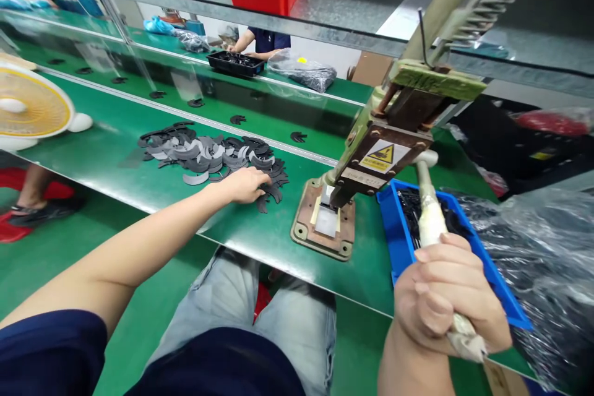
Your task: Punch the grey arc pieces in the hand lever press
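Left hand (245, 185) at the near, right-hand end of a loose heap of dark curved pieces (204, 158). Heap lies on the green surface (269, 235), closer to the silver rail (185, 115) at the far edge than to the near edge. Left fingers bent and close together over the pieces; cannot tell whether one is pinched, undersides hidden.

Right hand (452, 294) wrapped around the pale, taped handle (431, 219) of the hand press (380, 148), fingers clamped firm. Press base (304, 213) stands by the surface's near edge, right of the heap. Pale pad (326, 221) under the tool; whether a piece sits there, cannot tell. Blue bin (394, 229) of dark parts just right of the press.

On handling: pieces overlap and look thin, so best to slide one free by its edge rather than scoop several. Would set it flat and square on the pad. Right hand should hold the handle without loading it while left fingers are under the tool; then a smooth, even pull.
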`<state>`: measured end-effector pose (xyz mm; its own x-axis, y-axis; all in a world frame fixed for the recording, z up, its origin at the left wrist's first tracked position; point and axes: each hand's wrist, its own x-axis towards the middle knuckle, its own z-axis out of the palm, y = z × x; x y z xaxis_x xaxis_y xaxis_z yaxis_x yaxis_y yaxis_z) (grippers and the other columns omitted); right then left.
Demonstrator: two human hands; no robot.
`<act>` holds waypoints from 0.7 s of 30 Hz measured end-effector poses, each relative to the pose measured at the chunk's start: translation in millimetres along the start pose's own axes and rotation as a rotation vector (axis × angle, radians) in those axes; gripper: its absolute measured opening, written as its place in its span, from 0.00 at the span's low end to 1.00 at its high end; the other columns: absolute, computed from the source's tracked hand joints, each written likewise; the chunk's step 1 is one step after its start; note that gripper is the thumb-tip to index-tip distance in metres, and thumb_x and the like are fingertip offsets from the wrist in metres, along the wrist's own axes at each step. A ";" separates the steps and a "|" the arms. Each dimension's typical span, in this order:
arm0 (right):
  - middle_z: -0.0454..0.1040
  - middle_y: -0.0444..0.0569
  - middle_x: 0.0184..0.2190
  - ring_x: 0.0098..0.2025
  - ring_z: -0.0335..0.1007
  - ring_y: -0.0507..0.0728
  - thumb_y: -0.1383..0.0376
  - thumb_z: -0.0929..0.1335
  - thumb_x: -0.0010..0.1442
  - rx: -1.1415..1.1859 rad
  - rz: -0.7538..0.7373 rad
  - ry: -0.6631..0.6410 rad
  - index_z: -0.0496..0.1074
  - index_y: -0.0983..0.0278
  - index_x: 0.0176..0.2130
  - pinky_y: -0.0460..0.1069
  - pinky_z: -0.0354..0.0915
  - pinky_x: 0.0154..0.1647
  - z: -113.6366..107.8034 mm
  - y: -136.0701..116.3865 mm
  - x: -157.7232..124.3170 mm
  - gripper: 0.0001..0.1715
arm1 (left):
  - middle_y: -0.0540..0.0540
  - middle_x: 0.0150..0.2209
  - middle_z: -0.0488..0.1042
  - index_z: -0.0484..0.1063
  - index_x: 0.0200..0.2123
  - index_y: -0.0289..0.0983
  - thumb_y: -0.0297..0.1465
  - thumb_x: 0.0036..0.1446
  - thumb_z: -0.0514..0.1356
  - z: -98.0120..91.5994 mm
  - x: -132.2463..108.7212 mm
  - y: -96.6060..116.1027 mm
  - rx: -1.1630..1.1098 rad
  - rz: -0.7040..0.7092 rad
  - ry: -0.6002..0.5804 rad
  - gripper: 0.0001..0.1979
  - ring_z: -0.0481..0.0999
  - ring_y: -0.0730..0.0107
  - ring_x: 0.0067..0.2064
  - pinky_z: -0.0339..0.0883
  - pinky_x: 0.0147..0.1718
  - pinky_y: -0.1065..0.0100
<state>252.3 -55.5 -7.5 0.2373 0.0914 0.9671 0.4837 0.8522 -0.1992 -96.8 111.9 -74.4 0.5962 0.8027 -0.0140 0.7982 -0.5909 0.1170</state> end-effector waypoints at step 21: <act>0.69 0.39 0.19 0.27 0.73 0.54 0.64 0.70 0.55 -0.003 0.013 -0.075 0.64 0.61 0.21 0.64 0.70 0.47 -3.7 -3.0 5.5 0.15 | 0.42 0.45 0.78 0.82 0.48 0.39 0.34 0.63 0.64 -16.0 35.1 4.6 -0.154 0.165 -0.150 0.12 0.79 0.62 0.46 0.70 0.46 0.69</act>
<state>255.2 -59.5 -2.2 0.1799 0.1408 0.9736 0.4834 0.8493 -0.2121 -73.5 138.7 -58.5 0.7324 0.6689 -0.1274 0.6736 -0.6842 0.2797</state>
